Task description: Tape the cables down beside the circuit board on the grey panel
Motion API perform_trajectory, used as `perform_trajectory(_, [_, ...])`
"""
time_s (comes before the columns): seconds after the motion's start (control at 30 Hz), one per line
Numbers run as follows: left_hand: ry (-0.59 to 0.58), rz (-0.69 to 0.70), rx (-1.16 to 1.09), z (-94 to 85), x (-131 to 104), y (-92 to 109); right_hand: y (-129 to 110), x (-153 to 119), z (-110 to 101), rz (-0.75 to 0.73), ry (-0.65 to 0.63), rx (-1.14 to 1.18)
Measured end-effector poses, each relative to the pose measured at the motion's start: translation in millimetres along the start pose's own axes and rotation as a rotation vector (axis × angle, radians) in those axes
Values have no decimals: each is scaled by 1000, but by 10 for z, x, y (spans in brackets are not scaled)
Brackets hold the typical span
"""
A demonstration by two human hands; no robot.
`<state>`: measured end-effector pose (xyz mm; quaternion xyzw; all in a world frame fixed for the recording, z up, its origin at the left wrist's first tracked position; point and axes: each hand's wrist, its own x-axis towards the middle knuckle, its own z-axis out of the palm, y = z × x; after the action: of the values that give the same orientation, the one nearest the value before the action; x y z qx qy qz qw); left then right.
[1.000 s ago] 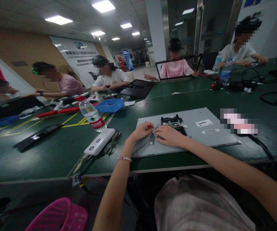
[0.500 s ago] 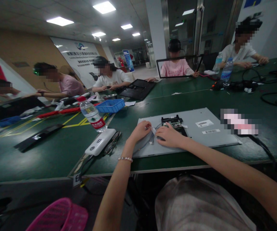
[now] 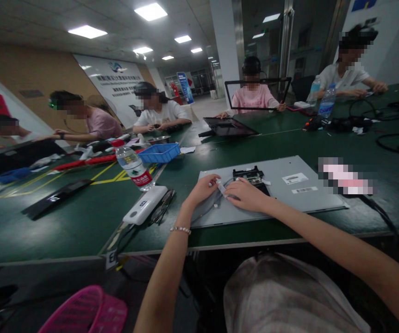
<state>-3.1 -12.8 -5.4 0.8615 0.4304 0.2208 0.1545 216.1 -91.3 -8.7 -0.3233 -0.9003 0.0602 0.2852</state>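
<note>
We pinch a whitish strip (image 3: 221, 187) between our left hand (image 3: 204, 190) and right hand (image 3: 246, 196), over a grey display panel (image 3: 283, 192) right of centre, partly hiding a cable (image 3: 208, 211). A power bank (image 3: 146, 206), eyeglasses (image 3: 163, 207) and water bottle (image 3: 133, 166) sit left of centre.

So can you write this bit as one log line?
left hand: pinching white strip | right hand: at strip's lower end | grey panel: flat on green table

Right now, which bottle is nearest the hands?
The red-capped bottle, left of the left hand; the other two bottles stand farther back, toward the picture's right.
</note>
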Motion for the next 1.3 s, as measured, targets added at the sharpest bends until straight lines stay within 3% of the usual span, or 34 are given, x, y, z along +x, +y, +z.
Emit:
perform_trajectory(0.13, [40,9,-30,-8,13,2,97,9,-145,91,86,-26])
perform_trajectory(0.23, [131,-1,3,-26,29,-26,306,-48,-335,266,138,-83])
perform_trajectory(0.37, [185,-43,49,-38,43,-82,730,-225,-573,626,50,-135])
perform_trajectory(0.47, [181,-58,74,-33,39,-105,986,-355,-676,757,-77,-71])
perform_trajectory(0.67, [161,-10,138,-30,24,-114,1076,-421,-695,726,-240,190])
perform_trajectory(0.83, [138,1,164,-42,11,-97,1057,-409,-628,714,-272,205])
perform_trajectory(1.0, [126,7,185,-33,5,-94,1124,-431,-673,762,-239,101])
perform_trajectory(1.3, [159,-13,214,-9,12,-119,1254,-583,-726,919,-67,-210])
